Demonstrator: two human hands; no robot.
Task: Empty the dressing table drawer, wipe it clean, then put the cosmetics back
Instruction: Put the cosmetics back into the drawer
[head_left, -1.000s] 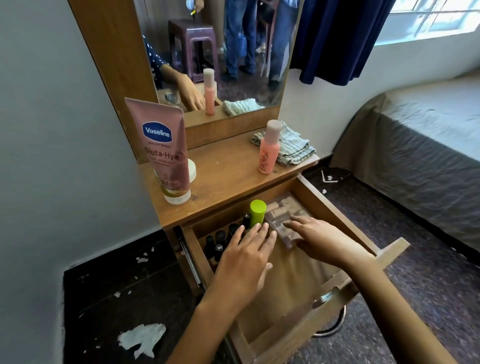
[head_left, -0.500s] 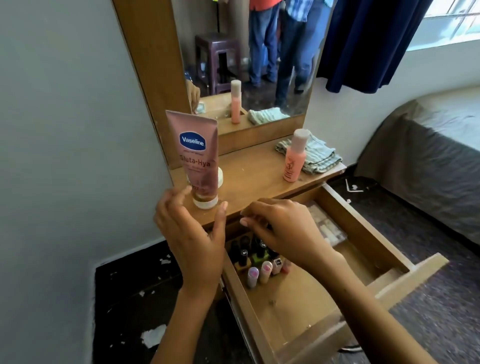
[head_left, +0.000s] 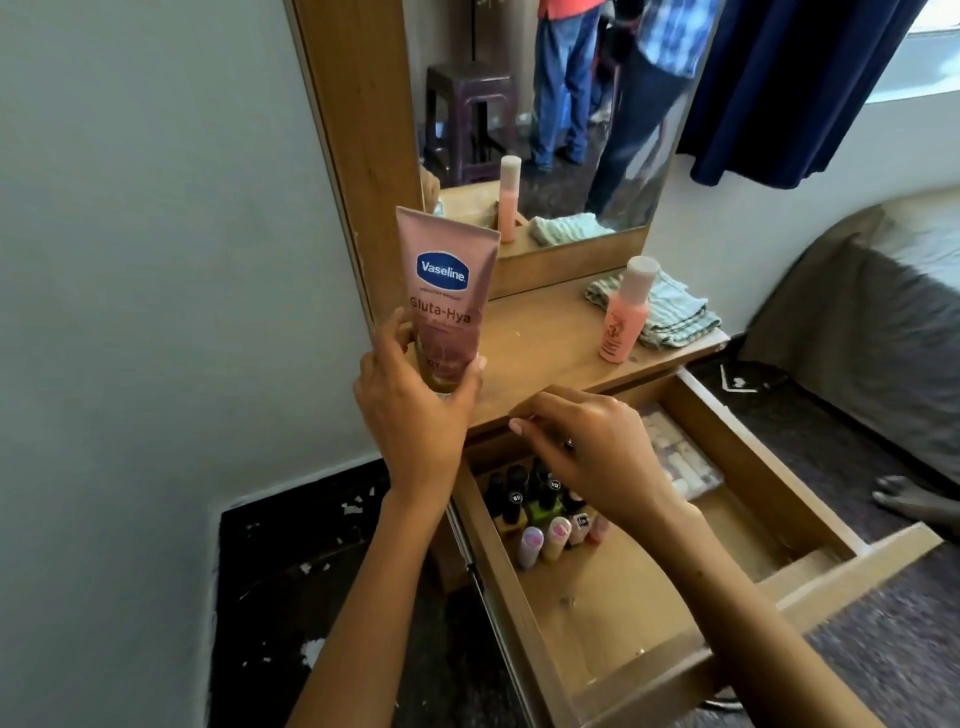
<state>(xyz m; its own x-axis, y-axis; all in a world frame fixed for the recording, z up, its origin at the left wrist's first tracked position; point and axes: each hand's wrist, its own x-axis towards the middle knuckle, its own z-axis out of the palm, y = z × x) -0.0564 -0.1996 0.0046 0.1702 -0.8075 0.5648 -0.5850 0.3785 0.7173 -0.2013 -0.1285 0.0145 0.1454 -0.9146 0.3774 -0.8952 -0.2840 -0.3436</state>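
My left hand (head_left: 415, 410) grips the lower end of the pink Vaseline tube (head_left: 447, 291), which stands upright on the left of the dressing table top (head_left: 545, 348). My right hand (head_left: 592, 452) hovers with bent fingers over the back of the open wooden drawer (head_left: 613, 597); whatever lies under its palm is hidden. Several nail polish bottles and small tubes (head_left: 540, 512) stand in the drawer's back left corner. A clear box of cosmetics (head_left: 680, 457) sits at the back right. A peach bottle (head_left: 623, 322) stands beside a folded striped cloth (head_left: 675, 317) on the top.
The mirror (head_left: 545, 104) rises behind the table top and a wall is close on the left. A bed (head_left: 872, 322) stands to the right, with someone's bare foot (head_left: 909, 499) on the floor near the drawer. The drawer front juts out toward me.
My left hand rose from the drawer and closed around the Vaseline tube. My right hand shifted from the clear box to the back left of the drawer. The view moved closer and left.
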